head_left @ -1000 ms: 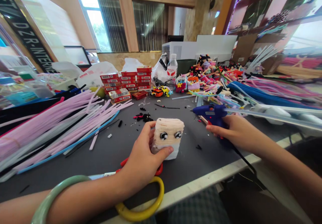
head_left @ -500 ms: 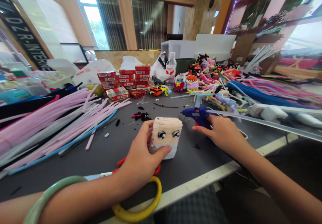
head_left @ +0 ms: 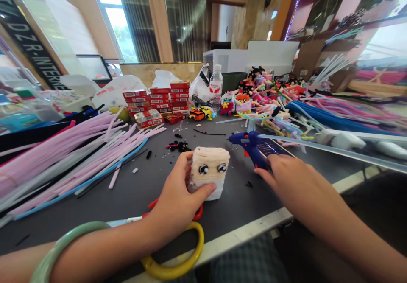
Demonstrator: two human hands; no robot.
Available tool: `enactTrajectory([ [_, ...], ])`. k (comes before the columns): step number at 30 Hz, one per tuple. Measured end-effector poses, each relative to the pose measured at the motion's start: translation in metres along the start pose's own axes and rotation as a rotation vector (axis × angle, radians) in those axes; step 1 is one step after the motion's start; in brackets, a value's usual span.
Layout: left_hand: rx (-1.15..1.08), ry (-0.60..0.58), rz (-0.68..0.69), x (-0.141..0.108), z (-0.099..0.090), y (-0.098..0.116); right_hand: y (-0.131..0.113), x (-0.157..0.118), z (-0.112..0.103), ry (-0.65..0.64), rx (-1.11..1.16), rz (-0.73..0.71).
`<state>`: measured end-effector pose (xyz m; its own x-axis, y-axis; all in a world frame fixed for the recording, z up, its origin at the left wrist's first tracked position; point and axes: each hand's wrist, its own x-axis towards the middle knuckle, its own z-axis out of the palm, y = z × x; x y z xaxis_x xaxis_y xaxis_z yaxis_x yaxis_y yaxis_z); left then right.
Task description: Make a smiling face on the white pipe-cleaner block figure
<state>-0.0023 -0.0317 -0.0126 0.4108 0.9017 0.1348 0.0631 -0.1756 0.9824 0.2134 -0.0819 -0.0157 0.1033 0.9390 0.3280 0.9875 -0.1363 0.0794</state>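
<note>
White block (head_left: 211, 170) with eyes in left hand (head_left: 178, 196), right hand (head_left: 294, 181) at blue glue gun (head_left: 252, 143).
Yellow handle (head_left: 178, 272) nearer than block; left fingers pinch block, over tabletop (head_left: 127, 194); right fingers by gun grip, can't tell if closed, right of block; red boxes (head_left: 158, 100) beyond block.

Near the clear plastic bottle with the red-and-white label (head_left: 216, 82), stacked red cardboard boxes (head_left: 179, 95) stand left, and small colourful plush dolls (head_left: 259, 81) heap right.
</note>
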Motion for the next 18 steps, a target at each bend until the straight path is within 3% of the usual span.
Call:
enactTrajectory([
  [7,0.000,-0.012,-0.004,-0.001,-0.001,0.000,-0.008,-0.006,-0.006,-0.042,0.080,-0.120],
  [12,0.000,-0.001,0.003,-0.001,0.000,0.002,-0.010,0.000,0.005,-0.126,0.172,-0.272],
  [18,0.011,0.002,0.012,-0.001,0.000,0.002,-0.006,0.004,0.021,-0.143,0.217,-0.314],
])
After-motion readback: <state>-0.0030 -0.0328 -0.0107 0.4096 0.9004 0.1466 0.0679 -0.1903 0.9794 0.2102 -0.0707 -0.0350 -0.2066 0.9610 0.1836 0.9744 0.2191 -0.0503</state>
